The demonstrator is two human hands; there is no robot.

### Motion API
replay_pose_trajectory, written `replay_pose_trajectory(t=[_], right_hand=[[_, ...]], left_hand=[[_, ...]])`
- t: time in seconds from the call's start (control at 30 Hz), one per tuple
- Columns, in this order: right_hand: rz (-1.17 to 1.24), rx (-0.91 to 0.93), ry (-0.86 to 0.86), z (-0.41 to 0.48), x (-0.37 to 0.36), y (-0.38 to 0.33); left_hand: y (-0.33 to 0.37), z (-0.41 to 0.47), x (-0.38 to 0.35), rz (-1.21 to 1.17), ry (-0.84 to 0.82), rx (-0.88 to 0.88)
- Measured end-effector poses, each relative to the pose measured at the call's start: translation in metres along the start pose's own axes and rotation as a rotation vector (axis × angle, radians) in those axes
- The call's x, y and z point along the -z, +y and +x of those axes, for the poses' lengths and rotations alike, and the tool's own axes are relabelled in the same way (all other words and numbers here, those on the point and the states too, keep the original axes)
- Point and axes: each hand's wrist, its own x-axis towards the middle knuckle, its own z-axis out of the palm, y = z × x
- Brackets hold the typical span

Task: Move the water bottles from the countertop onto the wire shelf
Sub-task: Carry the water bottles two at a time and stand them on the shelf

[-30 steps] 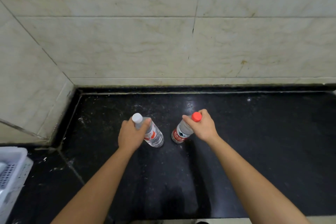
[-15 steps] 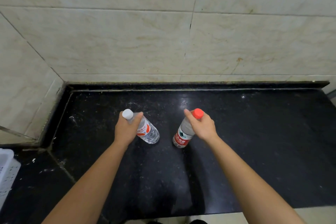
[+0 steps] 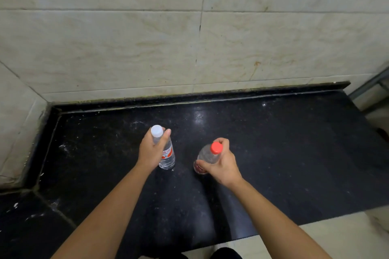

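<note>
Two clear water bottles are over the black countertop (image 3: 294, 153). My left hand (image 3: 150, 151) grips the white-capped bottle (image 3: 167, 156) around its neck and shoulder; its base looks close to or on the counter. My right hand (image 3: 223, 166) is wrapped around the red-capped bottle (image 3: 207, 154), fingers below the red cap, with the bottle tilted toward me. Whether either base touches the counter I cannot tell. The two bottles are a hand's width apart.
A tiled wall (image 3: 189, 48) rises behind the counter and along its left side. At the far right edge a grey metal frame (image 3: 370, 84) stands beyond the counter's end. Pale floor (image 3: 336, 235) shows below the counter's front edge.
The view has swung to the right, so the white basket at the left has left the frame and the metal frame has appeared. My right hand has taken a fuller grip and pulled the red-capped bottle nearer.
</note>
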Motion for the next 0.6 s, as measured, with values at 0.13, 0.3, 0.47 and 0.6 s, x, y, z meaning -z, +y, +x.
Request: replay_pose_trajectory(t=[0.13,0.3,0.47,0.6], right_hand=[[0.198,-0.092,0.163,-0.011,0.024,0.014],[0.385,-0.036,0.395,-0.045,0.064,0.034],[0.379,0.001,0.572,-0.097,0.12,0.042],[0.407,0.086,0.617,-0.14,0.178,0.052]], left_hand=[[-0.005,0.002,-0.014,0.103,-0.089,-0.078],[0.014,-0.005,-0.044,0.08,-0.215,-0.091],[0.067,-0.057,-0.122,-0.004,-0.462,-0.183],[0.134,-0.122,-0.184,-0.108,-0.629,-0.311]])
